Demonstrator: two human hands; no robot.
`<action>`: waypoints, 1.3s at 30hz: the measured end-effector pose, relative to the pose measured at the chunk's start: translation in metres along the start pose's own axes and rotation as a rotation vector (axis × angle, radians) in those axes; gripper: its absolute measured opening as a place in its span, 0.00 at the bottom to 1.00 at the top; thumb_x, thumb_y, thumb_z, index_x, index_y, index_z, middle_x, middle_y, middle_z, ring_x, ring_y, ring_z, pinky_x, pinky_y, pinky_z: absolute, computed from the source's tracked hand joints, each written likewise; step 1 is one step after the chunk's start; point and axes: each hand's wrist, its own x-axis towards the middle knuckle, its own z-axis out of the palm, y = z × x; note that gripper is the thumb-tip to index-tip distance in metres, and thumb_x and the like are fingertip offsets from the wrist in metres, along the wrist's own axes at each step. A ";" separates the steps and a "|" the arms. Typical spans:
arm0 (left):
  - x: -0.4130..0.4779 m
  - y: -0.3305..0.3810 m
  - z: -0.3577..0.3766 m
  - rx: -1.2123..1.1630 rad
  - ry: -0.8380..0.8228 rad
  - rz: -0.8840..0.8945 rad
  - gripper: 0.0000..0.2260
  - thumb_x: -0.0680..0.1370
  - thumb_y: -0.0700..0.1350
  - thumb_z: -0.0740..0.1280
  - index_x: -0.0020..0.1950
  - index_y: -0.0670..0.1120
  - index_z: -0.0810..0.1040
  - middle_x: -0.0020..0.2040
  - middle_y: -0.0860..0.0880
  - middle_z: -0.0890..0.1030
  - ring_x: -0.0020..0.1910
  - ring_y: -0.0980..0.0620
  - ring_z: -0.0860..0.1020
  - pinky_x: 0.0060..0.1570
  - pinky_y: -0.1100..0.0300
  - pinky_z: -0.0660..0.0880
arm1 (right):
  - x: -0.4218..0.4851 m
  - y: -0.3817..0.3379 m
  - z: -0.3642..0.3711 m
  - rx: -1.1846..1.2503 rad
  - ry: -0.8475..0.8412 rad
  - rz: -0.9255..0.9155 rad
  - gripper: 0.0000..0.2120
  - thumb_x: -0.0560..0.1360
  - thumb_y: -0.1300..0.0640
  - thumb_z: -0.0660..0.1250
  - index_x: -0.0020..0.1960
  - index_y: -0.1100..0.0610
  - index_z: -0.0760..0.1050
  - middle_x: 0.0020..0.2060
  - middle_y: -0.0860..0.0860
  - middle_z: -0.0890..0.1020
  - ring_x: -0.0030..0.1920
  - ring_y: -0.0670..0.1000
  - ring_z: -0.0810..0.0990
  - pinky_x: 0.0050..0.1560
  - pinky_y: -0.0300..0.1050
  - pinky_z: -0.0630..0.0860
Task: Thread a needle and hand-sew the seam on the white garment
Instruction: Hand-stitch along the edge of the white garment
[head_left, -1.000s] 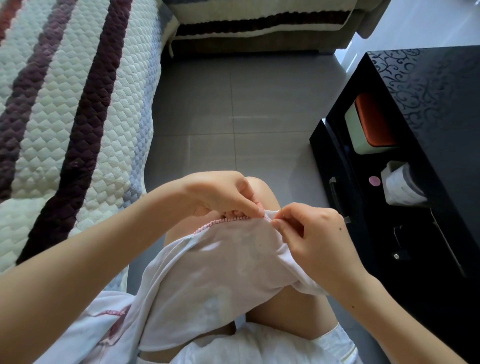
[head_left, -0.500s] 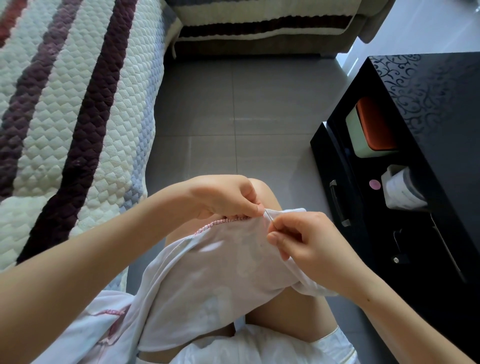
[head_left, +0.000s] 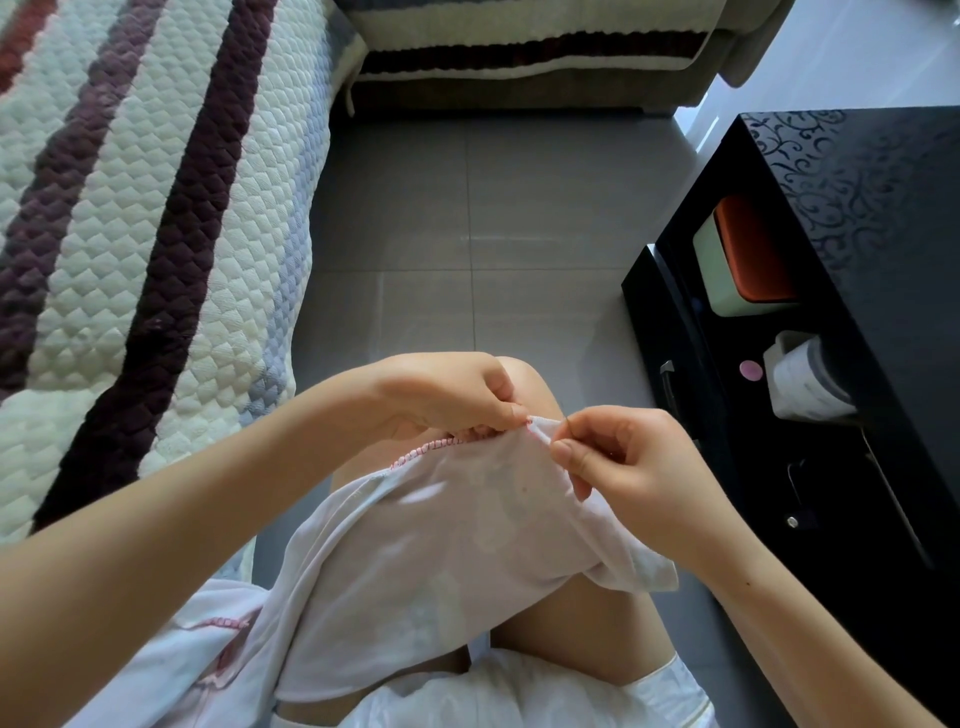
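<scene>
The white garment (head_left: 441, 545) is draped over my raised knee, with a row of pink stitches (head_left: 431, 447) running along its top edge. My left hand (head_left: 447, 395) pinches that edge just where the stitching ends. My right hand (head_left: 623, 457) sits just right of it, thumb and forefinger pinched at the fabric's corner. A thin dark needle (head_left: 566, 421) shows faintly above those fingertips. The thread itself is too fine to make out.
A quilted striped sofa cover (head_left: 130, 234) fills the left side, and another sofa (head_left: 519, 47) is at the back. A black cabinet (head_left: 857, 260) stands to the right, its shelf holding an orange-and-green box (head_left: 743, 265) and a white roll (head_left: 805, 379). Grey floor tiles (head_left: 467, 234) lie between.
My right hand has shifted slightly right and its pinch has drawn a little away from the left hand. The left hand keeps its hold on the seam edge.
</scene>
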 end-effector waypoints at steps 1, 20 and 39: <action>-0.001 0.000 0.000 0.009 0.009 -0.003 0.15 0.80 0.48 0.63 0.35 0.45 0.76 0.32 0.51 0.73 0.35 0.51 0.70 0.42 0.56 0.67 | 0.001 0.000 -0.002 -0.007 0.004 -0.006 0.10 0.75 0.62 0.69 0.36 0.64 0.78 0.25 0.55 0.77 0.27 0.50 0.74 0.35 0.48 0.73; -0.022 -0.001 0.027 -0.361 0.285 -0.005 0.02 0.70 0.38 0.74 0.37 0.42 0.85 0.25 0.47 0.78 0.25 0.58 0.74 0.31 0.63 0.76 | -0.001 0.006 -0.006 -0.043 0.048 -0.091 0.04 0.74 0.58 0.69 0.43 0.52 0.82 0.32 0.47 0.83 0.33 0.44 0.79 0.34 0.33 0.72; -0.018 -0.028 0.029 0.186 0.628 0.278 0.06 0.68 0.51 0.66 0.39 0.54 0.82 0.32 0.54 0.81 0.34 0.51 0.79 0.38 0.52 0.77 | 0.050 0.018 -0.002 -0.642 -0.095 -0.647 0.15 0.77 0.51 0.67 0.35 0.58 0.80 0.28 0.47 0.71 0.31 0.54 0.67 0.24 0.48 0.70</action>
